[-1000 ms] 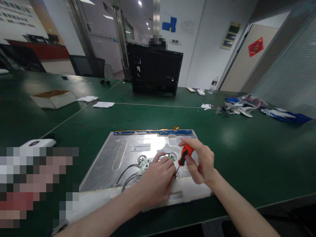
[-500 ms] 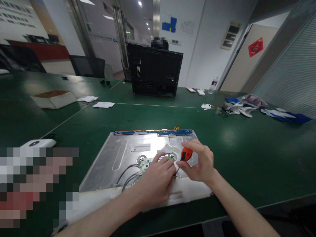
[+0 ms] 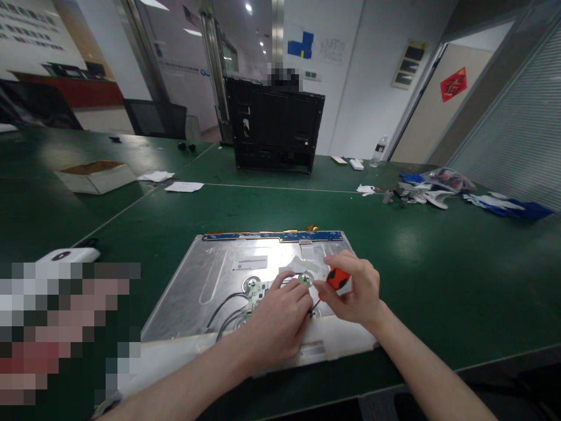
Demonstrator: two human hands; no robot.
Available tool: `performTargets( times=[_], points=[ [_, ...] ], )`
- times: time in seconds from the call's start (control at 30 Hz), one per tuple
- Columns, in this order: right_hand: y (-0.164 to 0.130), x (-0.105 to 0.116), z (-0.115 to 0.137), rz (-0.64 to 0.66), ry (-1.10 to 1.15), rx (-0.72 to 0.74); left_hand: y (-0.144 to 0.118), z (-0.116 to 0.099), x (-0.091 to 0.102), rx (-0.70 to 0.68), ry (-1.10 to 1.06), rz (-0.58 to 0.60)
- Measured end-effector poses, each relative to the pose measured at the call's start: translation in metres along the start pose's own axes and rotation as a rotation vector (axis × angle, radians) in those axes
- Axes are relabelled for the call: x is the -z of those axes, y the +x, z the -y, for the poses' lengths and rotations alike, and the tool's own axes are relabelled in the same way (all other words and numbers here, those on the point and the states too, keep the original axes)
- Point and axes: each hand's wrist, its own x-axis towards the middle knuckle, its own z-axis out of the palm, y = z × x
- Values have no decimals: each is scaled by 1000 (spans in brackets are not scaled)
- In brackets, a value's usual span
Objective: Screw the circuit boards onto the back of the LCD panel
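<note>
An LCD panel [image 3: 179, 298] lies back side up on the table in front of me, its metal backing showing and a blue circuit strip [image 3: 272, 236] along its far edge. My left hand [image 3: 283, 313] rests over a small green circuit board [image 3: 258, 291], fingers bent and somewhat apart, covering much of it. Dark cables [image 3: 223, 304] run from the board's left side. In my right hand [image 3: 357, 286] is a red-orange and black screwdriver [image 3: 337, 278], held by its handle between thumb and fingers. Its shaft slants down left beside my left fingers; the tip is hard to see.
A black monitor housing [image 3: 276, 126] stands at the back, a person partly behind it. Left are an open box [image 3: 99, 177], papers [image 3: 184, 186] and a white device [image 3: 72, 255]. A bottle [image 3: 378, 151] and bagged parts [image 3: 449, 178] sit at the right rear.
The screwdriver handle has shifted slightly right and turned in my right hand, with the fingers repositioned around it. My left hand and the panel stay where they were.
</note>
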Motion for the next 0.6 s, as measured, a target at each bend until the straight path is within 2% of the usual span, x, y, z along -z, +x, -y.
performTargets(
  times=[0.37, 0.6],
  points=[
    [2, 7, 3, 60, 109, -37, 1, 0, 0, 5, 11, -4],
    [0, 0, 0, 12, 35, -13, 1, 0, 0, 4, 4, -1]
  ],
)
